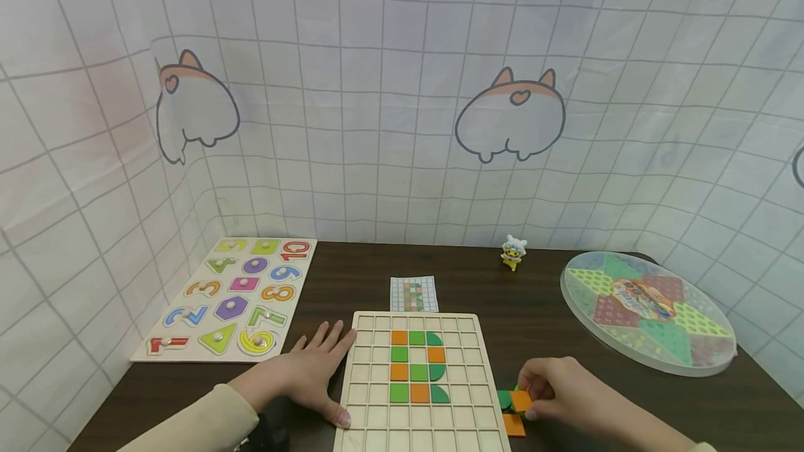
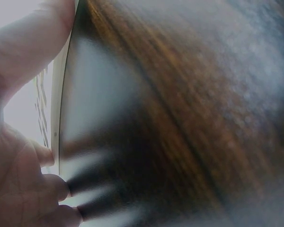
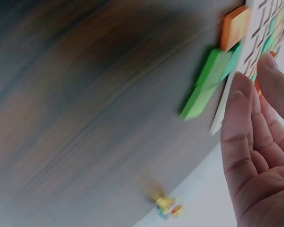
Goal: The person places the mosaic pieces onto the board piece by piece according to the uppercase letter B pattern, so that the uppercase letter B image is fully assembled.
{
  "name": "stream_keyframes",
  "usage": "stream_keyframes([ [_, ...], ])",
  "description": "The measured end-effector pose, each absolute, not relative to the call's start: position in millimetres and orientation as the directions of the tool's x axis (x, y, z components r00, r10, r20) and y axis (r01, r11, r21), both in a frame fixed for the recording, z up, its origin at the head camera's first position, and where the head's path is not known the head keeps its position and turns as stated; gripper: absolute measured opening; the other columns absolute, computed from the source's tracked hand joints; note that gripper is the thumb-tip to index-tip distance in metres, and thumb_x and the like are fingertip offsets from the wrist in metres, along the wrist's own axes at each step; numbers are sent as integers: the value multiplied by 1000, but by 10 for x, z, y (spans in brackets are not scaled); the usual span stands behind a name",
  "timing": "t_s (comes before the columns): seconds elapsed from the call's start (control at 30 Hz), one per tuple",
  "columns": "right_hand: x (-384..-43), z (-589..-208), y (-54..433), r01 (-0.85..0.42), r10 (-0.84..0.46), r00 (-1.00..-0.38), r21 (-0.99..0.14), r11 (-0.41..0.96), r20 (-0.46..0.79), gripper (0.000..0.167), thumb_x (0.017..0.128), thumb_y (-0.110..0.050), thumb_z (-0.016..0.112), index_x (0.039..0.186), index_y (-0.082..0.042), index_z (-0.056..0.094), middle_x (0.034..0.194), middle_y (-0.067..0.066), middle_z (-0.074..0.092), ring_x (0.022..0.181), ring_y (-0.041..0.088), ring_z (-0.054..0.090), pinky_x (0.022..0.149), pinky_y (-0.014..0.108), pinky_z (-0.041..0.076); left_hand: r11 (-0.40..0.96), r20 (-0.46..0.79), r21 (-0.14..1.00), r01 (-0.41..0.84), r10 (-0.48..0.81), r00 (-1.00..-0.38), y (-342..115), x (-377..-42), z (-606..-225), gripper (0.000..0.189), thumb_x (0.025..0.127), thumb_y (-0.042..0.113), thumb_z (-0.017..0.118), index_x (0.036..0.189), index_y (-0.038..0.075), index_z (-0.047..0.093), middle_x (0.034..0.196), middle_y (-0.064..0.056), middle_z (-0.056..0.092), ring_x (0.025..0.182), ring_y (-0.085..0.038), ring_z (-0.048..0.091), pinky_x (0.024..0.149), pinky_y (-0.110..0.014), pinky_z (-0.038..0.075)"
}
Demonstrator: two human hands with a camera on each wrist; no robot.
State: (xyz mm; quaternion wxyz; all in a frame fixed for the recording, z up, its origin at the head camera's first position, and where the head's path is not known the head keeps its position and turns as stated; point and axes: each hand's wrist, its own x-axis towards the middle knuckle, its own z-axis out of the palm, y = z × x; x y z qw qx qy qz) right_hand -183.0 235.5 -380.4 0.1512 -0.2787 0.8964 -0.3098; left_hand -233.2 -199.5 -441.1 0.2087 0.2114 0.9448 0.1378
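Note:
A wooden grid board [image 1: 370, 417] lies on the table before me, holding rows of orange squares, light green squares and dark green rounded tiles. With fingers spread, my left hand [image 1: 304, 377] rests at its left edge, the thumb touching the rim; the left wrist view shows the thumb and fingers against the board's side [image 2: 61, 90]. By the board's right edge my right hand [image 1: 565, 390] pinches an orange square tile [image 1: 520, 401] between thumb and fingers. A dark green tile [image 1: 504, 400] and another orange tile [image 1: 514, 425] lie beside it; light green tiles [image 3: 206, 82] show in the right wrist view.
Behind the board lies a small pattern card [image 1: 413, 294]. A number-and-shape puzzle board [image 1: 188, 330] is at the left. A round Chinese checkers board [image 1: 647, 298] is at the right, and a small yellow-and-white figurine [image 1: 513, 252] stands at the back. Dark cables [image 1: 266, 431] lie near my left forearm.

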Motion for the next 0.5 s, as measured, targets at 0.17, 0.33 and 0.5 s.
stream_keyframes([
  [0.17,-1850,-3816,2037,-396,-595,-799,-668,630,-88,17,84,-10,83,93,-10,68,78,-9,64,70,-2,56,62,22,51,871,-335,350,346,461,-822,-2004,-2334,-4411,145,56,91,72,166,21,10,172,-19,6,158,-46,1,118,-75,10],
  [0.33,-1862,-3824,1678,-435,-626,-778,-672,599,-55,19,82,-6,84,93,-9,69,77,-9,63,70,-3,55,63,21,51,869,-336,350,349,465,-819,-2007,-2334,-4407,145,56,91,72,166,21,9,172,-19,6,158,-46,1,118,-75,10],
  [0.5,-1843,-3815,1329,-428,-633,-770,-672,604,-78,19,81,-6,85,93,-9,70,77,-8,63,69,-1,54,64,20,48,867,-335,354,351,468,-818,-2006,-2332,-4405,144,57,91,71,166,20,9,172,-19,5,158,-46,0,118,-75,10],
])
